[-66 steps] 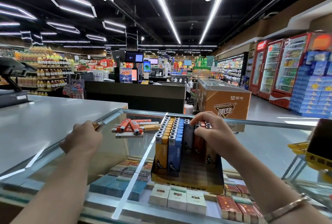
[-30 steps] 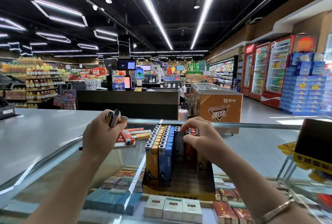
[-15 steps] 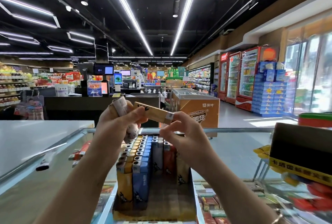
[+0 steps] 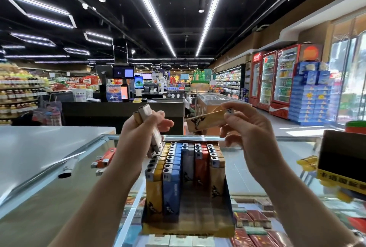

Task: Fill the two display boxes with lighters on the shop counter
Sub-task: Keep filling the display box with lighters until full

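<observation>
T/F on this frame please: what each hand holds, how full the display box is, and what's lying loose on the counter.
1. The right hand pinches a tan lighter. True.
2. The left hand is empty. False: it grips several lighters.
3. The display box is full. False: the right-hand rows stop short of the front.
4. Loose lighters lie on the counter left of the box. True.
</observation>
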Demonstrator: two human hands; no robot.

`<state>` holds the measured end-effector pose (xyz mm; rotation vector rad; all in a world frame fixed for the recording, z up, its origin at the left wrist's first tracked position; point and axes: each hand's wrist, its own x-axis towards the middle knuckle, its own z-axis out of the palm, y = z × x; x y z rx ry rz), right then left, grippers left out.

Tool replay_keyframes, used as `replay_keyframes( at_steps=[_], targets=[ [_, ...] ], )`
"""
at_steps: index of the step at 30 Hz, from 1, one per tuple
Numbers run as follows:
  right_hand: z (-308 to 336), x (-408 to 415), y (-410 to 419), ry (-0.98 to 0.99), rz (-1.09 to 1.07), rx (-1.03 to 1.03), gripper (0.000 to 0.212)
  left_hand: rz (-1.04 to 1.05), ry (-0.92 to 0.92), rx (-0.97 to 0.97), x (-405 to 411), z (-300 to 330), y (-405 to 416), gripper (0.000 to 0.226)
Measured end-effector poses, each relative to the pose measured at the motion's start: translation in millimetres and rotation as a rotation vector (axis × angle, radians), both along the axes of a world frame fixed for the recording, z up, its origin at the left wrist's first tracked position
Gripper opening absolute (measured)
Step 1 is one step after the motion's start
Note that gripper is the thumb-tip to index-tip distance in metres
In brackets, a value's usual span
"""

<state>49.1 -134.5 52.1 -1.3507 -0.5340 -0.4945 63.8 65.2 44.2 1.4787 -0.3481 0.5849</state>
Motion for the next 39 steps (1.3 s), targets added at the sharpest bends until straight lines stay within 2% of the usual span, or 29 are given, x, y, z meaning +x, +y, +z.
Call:
replay_keyframes(
  at_steps=[3, 6, 8, 10, 13, 15, 18, 27, 34, 36, 39],
  targets=[
    [5, -2, -7, 0.043, 0.026, -0.061, 0.026, 0.032, 0.024, -0.017, -2, 0, 2, 0.037],
    [7, -5, -9, 0.006, 0.082, -0.302, 0.027, -0.065, 0.044, -0.076, -3, 2, 1, 0.045],
    [8, -7, -9, -0.018, 0.099, -0.501, 0.031, -0.096, 0.054, -0.090, -3, 3, 0, 0.039],
    [10, -9, -10, -0.040, 0.060, -0.675, 0.030, -0.070, 0.071, -0.102, -2, 2, 0, 0.022],
    [12, -12, -10, -0.058, 0.017, -0.842, 0.029, -0.028, 0.094, -0.145, -1, 2, -1, 0.009],
    [12, -14, -9, -0.061, -0.004, -0.939, 0.027, -0.033, 0.091, -0.168, -2, 2, -1, 0.008],
    [10, -17, -6, -0.064, -0.065, -1.070, 0.022, -0.073, 0.121, -0.167, -3, 1, -2, 0.032],
    [9, -20, 1, -0.113, -0.148, -1.195, 0.018, -0.096, 0.117, -0.171, -4, -1, -2, 0.046],
    [5, -18, 3, -0.119, -0.216, -1.336, 0.017, -0.162, 0.146, -0.175, -3, -1, -1, 0.047],
    [6, -17, 3, -0.104, -0.175, -1.273, 0.016, -0.182, 0.149, -0.180, -4, -1, 0, 0.056],
    [7, -15, 2, -0.114, -0.089, -1.019, 0.016, -0.193, 0.133, -0.180, -3, 0, 1, 0.064]
  ],
)
